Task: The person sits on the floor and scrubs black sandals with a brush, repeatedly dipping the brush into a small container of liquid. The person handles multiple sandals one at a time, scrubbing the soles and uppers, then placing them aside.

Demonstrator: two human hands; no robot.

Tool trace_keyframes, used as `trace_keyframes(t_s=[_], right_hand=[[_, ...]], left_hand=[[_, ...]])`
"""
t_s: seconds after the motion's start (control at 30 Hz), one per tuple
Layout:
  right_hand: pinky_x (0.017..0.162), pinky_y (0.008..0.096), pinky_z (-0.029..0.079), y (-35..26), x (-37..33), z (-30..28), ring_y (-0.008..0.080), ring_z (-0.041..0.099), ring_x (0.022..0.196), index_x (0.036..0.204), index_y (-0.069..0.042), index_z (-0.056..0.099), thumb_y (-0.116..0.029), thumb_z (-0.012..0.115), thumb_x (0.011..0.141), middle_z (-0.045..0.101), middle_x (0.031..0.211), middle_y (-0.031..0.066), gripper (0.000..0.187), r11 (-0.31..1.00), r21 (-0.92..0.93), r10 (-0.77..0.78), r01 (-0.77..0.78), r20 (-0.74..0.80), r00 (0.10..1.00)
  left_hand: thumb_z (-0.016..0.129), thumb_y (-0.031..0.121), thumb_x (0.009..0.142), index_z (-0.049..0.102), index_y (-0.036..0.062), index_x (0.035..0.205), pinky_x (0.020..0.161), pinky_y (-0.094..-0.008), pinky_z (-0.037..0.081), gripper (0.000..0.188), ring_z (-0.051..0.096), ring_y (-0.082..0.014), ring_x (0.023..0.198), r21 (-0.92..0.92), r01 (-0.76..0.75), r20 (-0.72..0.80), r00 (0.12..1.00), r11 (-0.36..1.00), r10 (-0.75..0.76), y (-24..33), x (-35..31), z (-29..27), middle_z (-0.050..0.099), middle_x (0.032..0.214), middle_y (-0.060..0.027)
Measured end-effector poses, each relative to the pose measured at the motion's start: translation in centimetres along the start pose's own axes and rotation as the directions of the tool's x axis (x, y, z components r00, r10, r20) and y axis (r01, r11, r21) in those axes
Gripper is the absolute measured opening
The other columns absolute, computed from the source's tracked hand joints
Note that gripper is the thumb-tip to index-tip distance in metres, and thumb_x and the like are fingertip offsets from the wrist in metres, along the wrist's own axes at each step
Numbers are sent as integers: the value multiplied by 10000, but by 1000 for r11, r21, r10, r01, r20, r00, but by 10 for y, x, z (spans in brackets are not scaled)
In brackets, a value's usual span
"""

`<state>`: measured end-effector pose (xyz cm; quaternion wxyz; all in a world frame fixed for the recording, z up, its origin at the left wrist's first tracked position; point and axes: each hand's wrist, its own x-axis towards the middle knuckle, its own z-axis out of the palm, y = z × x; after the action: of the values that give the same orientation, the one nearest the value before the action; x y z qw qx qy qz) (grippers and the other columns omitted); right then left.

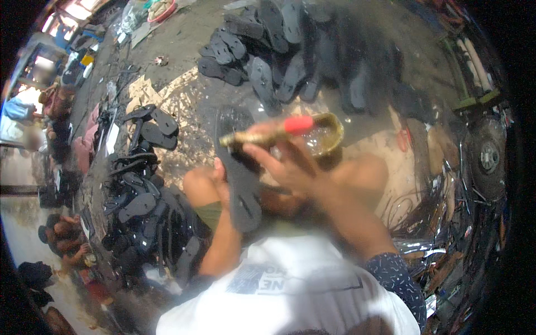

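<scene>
My left hand grips a dark grey sandal sole by its left edge, holding it lengthwise over my crossed legs. In my right hand is a brush coated in yellowish-brown stuff, with a red part on its handle. The brush tip lies over the upper half of the sole; blur hides whether it touches. Just beyond my right hand stands a yellowish pot with a shiny, wet-looking inside, partly covered by the hand and brush.
Many dark soles lie in a heap ahead. Finished-looking black sandals are piled at my left. Red-handled scissors and thin dark strips are on the right, near a round black machine part. Other people sit at far left.
</scene>
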<state>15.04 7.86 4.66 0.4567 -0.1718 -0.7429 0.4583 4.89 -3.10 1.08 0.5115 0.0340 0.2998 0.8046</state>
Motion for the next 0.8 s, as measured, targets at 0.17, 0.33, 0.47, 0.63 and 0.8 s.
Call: trace_keyframes(t_s=[0.17,0.33,0.47,0.63,0.8], right_hand=[[843,377,508,22,27,-15,293,656,946,1066,-73,682,-144,704,862,684,1045,135,217,998,-59,12,-19,-121,993],[830,375,518,5,-16,-5,287,669,940,1070,-59,667,-191,703,878,682,1019,130,235,989,-78,123,-126,-35,992],[823,360,517,28,29,-16,272,669,913,1058,-55,668,-190,698,884,691,984,123,222,990,19,142,-140,-148,979],[788,420,523,95,10,-80,342,684,877,1046,-54,701,-331,687,879,707,941,164,324,700,-563,575,-439,79,814],[806,467,512,174,-46,-82,425,645,906,1138,-84,664,-258,722,835,686,952,218,354,714,-663,480,-225,229,847]], left_hand=[[415,618,946,494,25,1315,959,-416,479,704,546,-255,1148,144,78,160,982,986,-101,-4,5,-32,552,1280,-139],[408,633,946,478,22,1319,755,-330,568,719,652,-230,931,-88,-84,-146,987,993,70,-4,10,34,647,1092,-150],[479,630,925,508,31,1300,727,-386,603,707,681,-262,863,69,154,107,981,986,-161,-8,0,-26,655,1136,-168],[501,708,873,477,11,1348,777,-376,594,844,689,-254,910,33,257,-106,962,966,-252,-18,-35,-40,654,1149,-172],[496,592,942,428,2,1386,844,-339,581,742,669,-258,995,23,322,-77,944,946,-320,-24,-81,-62,584,1287,-195]])
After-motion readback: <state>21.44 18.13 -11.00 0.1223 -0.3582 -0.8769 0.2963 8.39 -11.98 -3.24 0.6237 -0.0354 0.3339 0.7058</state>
